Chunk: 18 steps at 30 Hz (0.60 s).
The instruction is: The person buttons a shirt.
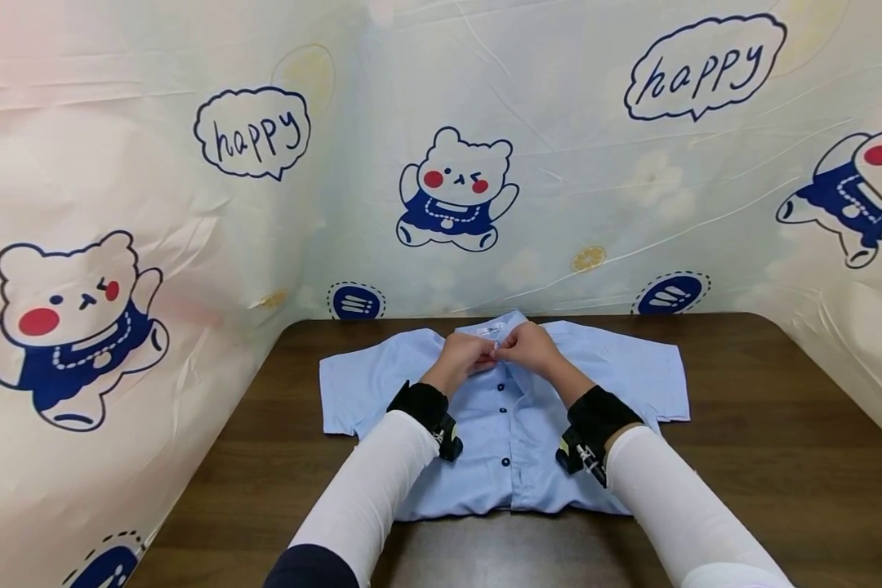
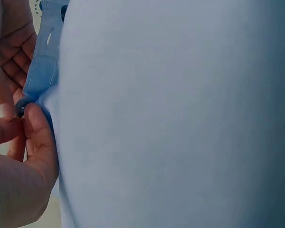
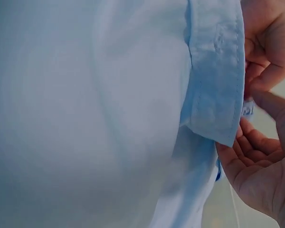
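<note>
A light blue short-sleeved shirt (image 1: 470,469) lies front up, its collar (image 1: 513,320) at the far side. My left hand (image 1: 463,358) pinches the shirt front just below the collar. Fingertips meeting it there, my right hand (image 1: 532,349) pinches the placket edge from the other side. In the left wrist view, a dark button (image 2: 22,108) shows between the fingertips, beside a strip with a buttonhole (image 2: 49,37). The right wrist view shows the lifted placket (image 3: 217,80) with fingers at its edge. Further dark buttons (image 1: 505,462) run down the front.
The shirt lies on a dark brown wooden table (image 1: 764,482), its sleeves (image 1: 665,384) spread out to both sides. A pale printed cloth (image 1: 559,163) with bears and lettering hangs behind and along the sides. Both wrists wear black straps (image 1: 420,404) with small cameras.
</note>
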Available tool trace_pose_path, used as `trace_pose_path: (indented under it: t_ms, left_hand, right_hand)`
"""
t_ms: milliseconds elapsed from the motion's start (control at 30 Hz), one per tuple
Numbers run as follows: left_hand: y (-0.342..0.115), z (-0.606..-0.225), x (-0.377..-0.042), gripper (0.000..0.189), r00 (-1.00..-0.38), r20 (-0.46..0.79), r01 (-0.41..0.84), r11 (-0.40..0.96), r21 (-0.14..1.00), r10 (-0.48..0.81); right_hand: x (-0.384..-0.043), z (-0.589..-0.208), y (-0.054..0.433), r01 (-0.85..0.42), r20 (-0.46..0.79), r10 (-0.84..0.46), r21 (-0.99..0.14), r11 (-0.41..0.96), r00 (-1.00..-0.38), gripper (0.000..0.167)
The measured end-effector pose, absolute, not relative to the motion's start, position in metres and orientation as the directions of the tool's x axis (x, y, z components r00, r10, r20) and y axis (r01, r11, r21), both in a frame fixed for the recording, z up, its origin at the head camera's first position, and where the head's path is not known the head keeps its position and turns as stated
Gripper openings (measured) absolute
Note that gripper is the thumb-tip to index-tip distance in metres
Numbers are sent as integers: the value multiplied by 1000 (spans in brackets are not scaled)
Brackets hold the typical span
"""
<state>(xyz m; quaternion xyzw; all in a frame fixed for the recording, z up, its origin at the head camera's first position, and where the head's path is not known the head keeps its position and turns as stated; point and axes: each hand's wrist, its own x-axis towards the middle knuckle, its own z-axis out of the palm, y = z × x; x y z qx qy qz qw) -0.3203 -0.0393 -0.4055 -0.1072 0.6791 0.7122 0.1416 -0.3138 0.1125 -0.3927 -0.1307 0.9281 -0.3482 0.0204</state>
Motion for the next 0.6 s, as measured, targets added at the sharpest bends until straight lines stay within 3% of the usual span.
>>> trace_pose_path:
  t_ms: [133, 433, 600]
  left_hand:
    - [-40, -407, -321, 17, -933, -356, -358, -33, 933, 58]
    - [-39, -403, -319, 18, -917, -388, -393, -35, 919, 93]
    - [-42, -401, -320, 10, -884, -451, -463, -104, 880, 122]
  right_hand:
    - [-312, -393, 112, -277, 117, -264, -626, 729, -957, 14]
    - [-311, -397, 117, -332, 204, -263, -639, 694, -943, 16]
    - [-310, -398, 118, -365, 220, -295, -653, 663, -930, 15]
